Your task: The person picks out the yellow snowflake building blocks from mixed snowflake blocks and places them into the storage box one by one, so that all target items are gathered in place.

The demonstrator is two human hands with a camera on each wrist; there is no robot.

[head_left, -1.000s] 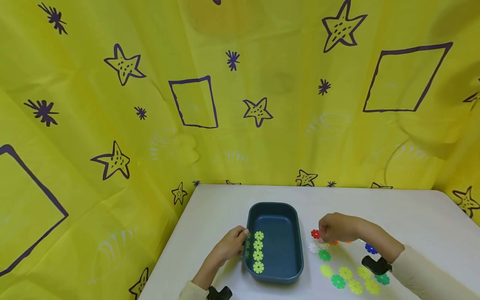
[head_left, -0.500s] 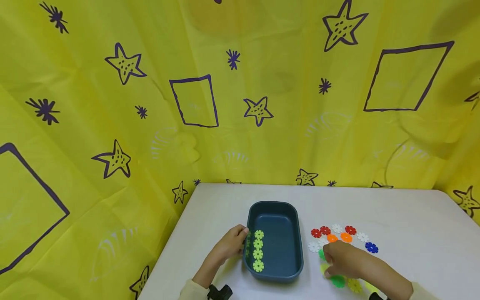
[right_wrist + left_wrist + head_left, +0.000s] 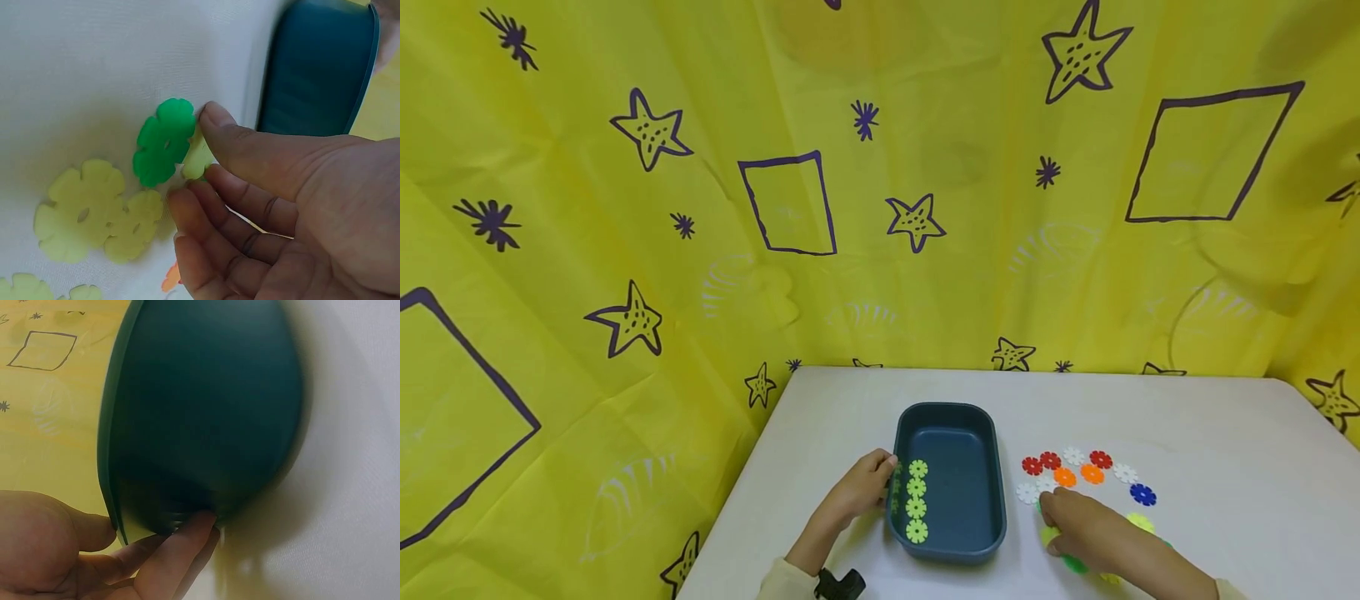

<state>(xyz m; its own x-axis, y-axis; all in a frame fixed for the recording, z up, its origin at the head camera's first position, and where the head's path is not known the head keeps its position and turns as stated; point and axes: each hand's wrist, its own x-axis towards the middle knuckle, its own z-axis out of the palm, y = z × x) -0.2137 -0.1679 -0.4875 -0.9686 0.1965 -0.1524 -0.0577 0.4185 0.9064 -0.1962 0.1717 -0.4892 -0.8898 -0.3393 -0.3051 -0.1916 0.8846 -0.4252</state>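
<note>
steadying, it seems, a dark-teal rectangular plastic tray, the left hand pinches its side while the right hand curves round a yellow flower-shaped plastic disc, pinch impossible to tell.

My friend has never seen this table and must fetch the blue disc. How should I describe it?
On the white table, in the head view, look right of the teal tray to the scattered flower-shaped discs. On their right side lies a blue disc, with a white disc just beyond it and a yellow disc nearer. It is the only blue one visible.
</note>
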